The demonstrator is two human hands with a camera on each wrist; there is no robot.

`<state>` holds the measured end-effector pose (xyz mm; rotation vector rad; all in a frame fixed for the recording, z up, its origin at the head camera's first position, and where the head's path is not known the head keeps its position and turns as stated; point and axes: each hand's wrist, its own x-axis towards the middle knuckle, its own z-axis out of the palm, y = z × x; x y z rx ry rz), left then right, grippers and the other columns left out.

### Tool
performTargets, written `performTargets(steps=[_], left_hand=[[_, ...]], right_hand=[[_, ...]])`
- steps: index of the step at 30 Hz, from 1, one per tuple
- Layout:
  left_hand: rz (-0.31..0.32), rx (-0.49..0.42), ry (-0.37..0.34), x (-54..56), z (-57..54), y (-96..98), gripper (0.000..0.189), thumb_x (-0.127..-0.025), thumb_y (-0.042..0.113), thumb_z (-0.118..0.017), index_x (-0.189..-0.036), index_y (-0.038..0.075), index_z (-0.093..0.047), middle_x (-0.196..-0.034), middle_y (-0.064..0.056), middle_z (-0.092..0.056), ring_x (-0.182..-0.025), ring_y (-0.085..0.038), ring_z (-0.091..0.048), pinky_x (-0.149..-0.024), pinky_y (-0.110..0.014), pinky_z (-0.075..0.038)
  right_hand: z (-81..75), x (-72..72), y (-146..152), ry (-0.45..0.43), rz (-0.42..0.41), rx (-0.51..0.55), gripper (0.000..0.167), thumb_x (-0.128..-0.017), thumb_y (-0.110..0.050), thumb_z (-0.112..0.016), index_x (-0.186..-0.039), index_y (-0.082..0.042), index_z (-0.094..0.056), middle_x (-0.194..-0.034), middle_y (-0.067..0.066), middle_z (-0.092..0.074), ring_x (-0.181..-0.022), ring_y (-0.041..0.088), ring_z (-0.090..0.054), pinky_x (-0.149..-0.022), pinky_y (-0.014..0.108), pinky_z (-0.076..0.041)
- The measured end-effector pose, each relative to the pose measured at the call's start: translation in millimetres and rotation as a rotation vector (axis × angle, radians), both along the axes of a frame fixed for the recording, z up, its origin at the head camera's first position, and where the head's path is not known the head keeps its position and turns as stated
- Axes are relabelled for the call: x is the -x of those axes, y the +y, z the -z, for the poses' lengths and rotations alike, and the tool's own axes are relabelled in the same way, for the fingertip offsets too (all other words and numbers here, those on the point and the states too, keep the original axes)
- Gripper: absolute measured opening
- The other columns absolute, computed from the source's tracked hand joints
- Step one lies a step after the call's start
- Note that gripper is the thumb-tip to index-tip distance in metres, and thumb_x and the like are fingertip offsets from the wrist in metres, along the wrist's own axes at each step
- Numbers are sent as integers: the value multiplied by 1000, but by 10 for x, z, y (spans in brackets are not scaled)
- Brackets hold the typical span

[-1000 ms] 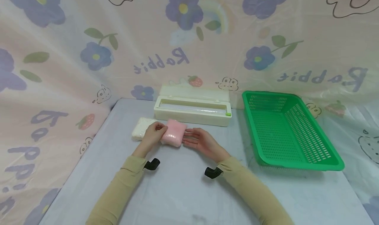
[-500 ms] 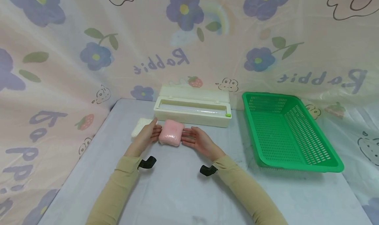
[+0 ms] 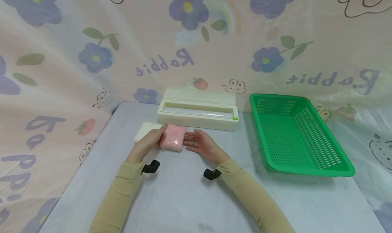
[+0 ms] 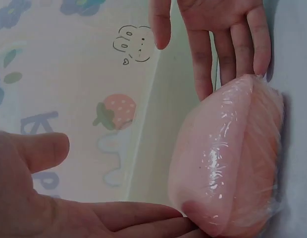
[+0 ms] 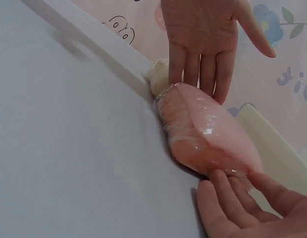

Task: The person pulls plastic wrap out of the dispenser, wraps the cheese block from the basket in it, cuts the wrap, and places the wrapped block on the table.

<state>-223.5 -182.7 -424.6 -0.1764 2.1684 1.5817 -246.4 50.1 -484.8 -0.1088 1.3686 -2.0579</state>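
A pink, soft-looking pillow-shaped block [image 3: 173, 138], wrapped in shiny clear film, rests on the table between my hands. My left hand [image 3: 148, 142] is at its left side with fingers straight, fingertips against its lower edge in the left wrist view, thumb raised apart. On the opposite side, my right hand [image 3: 204, 145] has its fingers extended, their tips right at the block's edge. Gathered film shows along the underside of the pink block [image 5: 208, 131] in the right wrist view. A white flat block [image 3: 146, 130] lies just left, partly hidden behind my left hand.
Behind the blocks stands a cream cling film dispenser [image 3: 197, 120], its lid [image 3: 199, 95] raised and a roll inside. A large green slotted basket [image 3: 294, 141] occupies the right side. Printed sheeting [image 3: 128, 49] hangs behind the white-covered table [image 3: 180, 199].
My left hand has let go of its pinch on the pink block's left edge and straightened its fingers. The pink block has shifted slightly left, and my right hand has followed it.
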Motion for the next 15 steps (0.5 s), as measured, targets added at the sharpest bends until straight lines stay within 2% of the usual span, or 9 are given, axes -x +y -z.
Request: performTargets(steps=[2,4,7,10,13,15], left_hand=[[27,125,53,-30,-43,22,72,-100,55,-30,-131,-9,-43,-120,-21,-46,-112,-27,-45,-95,-37,-42],[55,225,111,-58,-78,33,73,-99,57,-28,-128,-7,-49,-114,-20,-50,-106,-28,-47,-90,-38,-42],[101,290,162,-89,-112,29,80,-98,60,-26,-134,-8,-46,-126,-27,-52,-119,-36,-46,-99,-46,-39],[138,303,175,-110,-122,9,85,-98,62,-25,-141,-10,-35,-144,-28,-37,-133,-42,-32,-108,-54,-29],[155,312,165,-128,-119,-19,87,-97,64,-25,-143,-9,-33,-145,-28,-34,-133,-45,-30,-107,-56,-29],[168,336,178,-131,-122,-39,86,-97,63,-25,-141,-10,-35,-141,-29,-40,-130,-45,-36,-105,-56,-33]], right_hand=[[-11,-8,10,0,4,-9,56,-103,-32,-27,-141,8,-33,-142,27,-39,-129,36,-43,-107,45,-36],[-19,-20,28,1,8,-19,56,-103,-32,-27,-141,9,-34,-142,27,-39,-129,37,-42,-107,44,-35],[-26,-35,65,-2,15,-42,54,-103,-30,-28,-141,9,-33,-142,28,-39,-130,39,-41,-108,44,-35],[-37,-47,117,6,12,-88,52,-104,-27,-29,-142,8,-33,-142,29,-39,-129,39,-41,-107,43,-36],[-89,-72,186,40,0,-168,49,-104,-24,-31,-141,8,-34,-140,28,-41,-128,39,-43,-107,44,-37],[-164,-92,239,96,-10,-244,48,-104,-23,-34,-140,8,-36,-138,28,-44,-126,39,-45,-106,44,-37]])
